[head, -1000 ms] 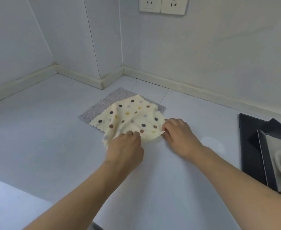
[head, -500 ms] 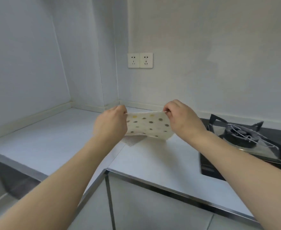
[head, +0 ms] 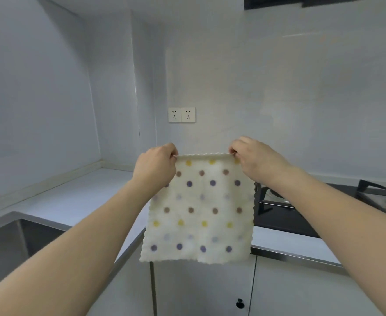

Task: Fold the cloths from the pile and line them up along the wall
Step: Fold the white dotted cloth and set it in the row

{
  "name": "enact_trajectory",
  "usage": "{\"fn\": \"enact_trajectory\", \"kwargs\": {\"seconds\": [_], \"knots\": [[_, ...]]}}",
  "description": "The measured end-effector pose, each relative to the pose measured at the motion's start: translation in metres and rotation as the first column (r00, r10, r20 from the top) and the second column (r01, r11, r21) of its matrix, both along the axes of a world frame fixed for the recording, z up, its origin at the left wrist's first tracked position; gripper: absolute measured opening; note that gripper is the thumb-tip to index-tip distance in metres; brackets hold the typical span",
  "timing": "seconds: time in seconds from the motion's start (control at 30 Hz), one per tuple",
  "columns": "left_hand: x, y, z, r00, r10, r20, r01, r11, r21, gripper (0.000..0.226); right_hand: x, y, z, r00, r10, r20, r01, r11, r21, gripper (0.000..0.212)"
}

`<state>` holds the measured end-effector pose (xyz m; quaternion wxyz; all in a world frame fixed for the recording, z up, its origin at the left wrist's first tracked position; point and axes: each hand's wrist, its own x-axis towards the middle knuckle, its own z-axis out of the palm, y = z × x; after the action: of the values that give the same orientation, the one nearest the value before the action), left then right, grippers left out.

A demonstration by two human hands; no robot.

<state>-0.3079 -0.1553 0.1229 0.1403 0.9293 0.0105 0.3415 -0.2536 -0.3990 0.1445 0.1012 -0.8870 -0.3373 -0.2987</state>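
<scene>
A cream cloth with coloured dots [head: 201,210] hangs spread out flat in the air in front of me. My left hand [head: 156,167] pinches its top left corner. My right hand [head: 255,160] pinches its top right corner. The top edge is stretched level between the two hands, and the lower edge hangs in front of the counter's front edge. The grey cloth seen before on the counter is hidden behind the hanging cloth.
A pale counter [head: 78,197] runs along the wall and into the left corner. A black gas hob [head: 285,215] lies at the right, a steel sink [head: 3,242] at the lower left. Two sockets [head: 181,114] sit on the wall. Cabinet doors [head: 201,290] are below.
Both hands lifted the dotted cloth off the counter and raised it. It now hangs fully unfolded, held higher and wider than half a second ago. The view has tilted up.
</scene>
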Motion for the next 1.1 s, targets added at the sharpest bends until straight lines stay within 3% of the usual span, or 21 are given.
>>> {"fn": "enact_trajectory", "kwargs": {"seconds": [0.37,0.57,0.83,0.97,1.1], "knots": [[0.129,0.030,-0.074,0.993,0.036,-0.109,-0.035,0.999,0.011,0.021,0.123,0.031,-0.082,0.992,-0.070,-0.104,0.062,0.995,-0.079,0.039],[0.181,0.047,-0.095,0.999,0.009,-0.054,-0.007,1.000,0.026,0.021,0.171,0.044,-0.108,0.992,-0.111,-0.060,0.108,0.992,-0.061,0.035],[0.128,0.062,-0.166,0.954,-0.299,-0.036,0.300,0.953,0.049,0.017,0.134,0.033,-0.179,0.988,-0.022,-0.156,0.012,0.998,-0.064,0.020],[0.094,0.062,-0.212,0.911,-0.389,-0.138,0.400,0.914,0.067,0.022,0.109,0.026,-0.216,0.952,-0.105,-0.288,0.092,0.994,-0.057,0.020],[0.090,0.059,-0.220,0.905,-0.414,-0.100,0.424,0.898,0.117,0.022,0.098,0.027,-0.233,0.946,-0.147,-0.290,0.182,0.978,0.098,0.014]]}}
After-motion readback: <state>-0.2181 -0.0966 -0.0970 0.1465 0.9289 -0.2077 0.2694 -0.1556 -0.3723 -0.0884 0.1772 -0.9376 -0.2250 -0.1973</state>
